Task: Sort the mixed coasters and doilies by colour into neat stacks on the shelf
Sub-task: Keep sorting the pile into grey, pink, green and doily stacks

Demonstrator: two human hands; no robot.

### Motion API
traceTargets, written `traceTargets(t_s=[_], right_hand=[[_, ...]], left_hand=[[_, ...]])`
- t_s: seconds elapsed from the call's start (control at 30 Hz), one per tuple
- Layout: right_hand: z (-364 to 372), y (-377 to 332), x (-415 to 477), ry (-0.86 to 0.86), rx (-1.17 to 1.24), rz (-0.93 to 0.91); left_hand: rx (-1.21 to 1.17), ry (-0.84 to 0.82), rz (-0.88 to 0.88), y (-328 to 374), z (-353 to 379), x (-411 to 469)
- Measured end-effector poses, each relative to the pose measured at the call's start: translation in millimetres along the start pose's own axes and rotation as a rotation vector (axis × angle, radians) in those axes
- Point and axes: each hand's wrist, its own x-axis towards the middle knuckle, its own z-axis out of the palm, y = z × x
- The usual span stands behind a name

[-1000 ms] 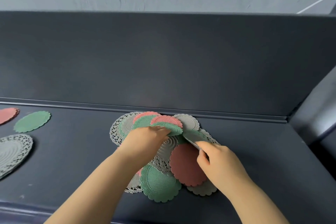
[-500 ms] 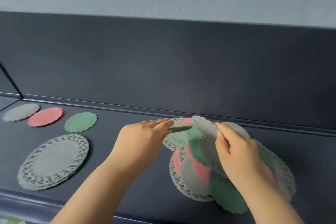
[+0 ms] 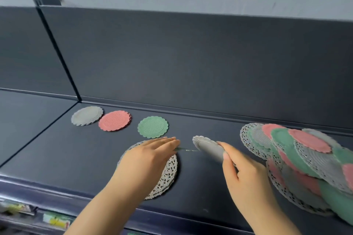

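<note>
Coasters are filling both our hands: the left hand (image 3: 150, 158) is pinching a thin green coaster (image 3: 184, 149), seen edge-on at its fingertips with the thumb hidden beneath. The right hand (image 3: 246, 177) is clamping a grey coaster (image 3: 207, 147), possibly several together, between thumb and fingers, tilted and clear of the shelf (image 3: 200, 187). The left hand is hovering over the grey doily stack (image 3: 166, 177), and the green stack (image 3: 152, 127) is lying just beyond its fingertips. The pink stack (image 3: 115, 123) and the grey coaster stack (image 3: 87, 118) are sitting further left, just beside each other. The mixed pile (image 3: 298, 158) is sprawling well apart on the right. We are judging the step in hand as delivery. The green piece is wanting to go down flat and centred on its stack, scallops matching, with the pinch easing only once it is resting. The grey one is facing the longer reach, past green and pink, so we are planning to carry it high enough to avoid brushing them. The wrist passing low over the lacy doilies is the likeliest way of nudging that stack askew.
</note>
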Motion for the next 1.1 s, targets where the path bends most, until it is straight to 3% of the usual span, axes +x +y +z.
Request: traceTargets(t_s=[0.37,0.63,0.8,1.0,1.1], right_hand=[[15.4,0.3,12.4,-0.013,0.051,-0.007],[36.0,1.1,33.8,-0.114,0.060,-0.046],[52.3,-3.4,39.3,-0.094,0.034,-0.035],[75.9,-14.6,45.6,0.003,-0.025,0.100],[91.5,-27.5,46.2,0.053,-0.037,0.144]], left_hand=[[0.038,-0.026,-0.064,-33.3,-3.9,-0.7],[0.076,-0.045,-0.090,-62.1,3.3,23.1],[0.113,-0.045,-0.017,-88.7,12.3,41.7],[0.124,-0.319,0.094,-141.1,56.4,55.4],[0.107,-0.312,0.198,-154.5,63.8,48.0]])
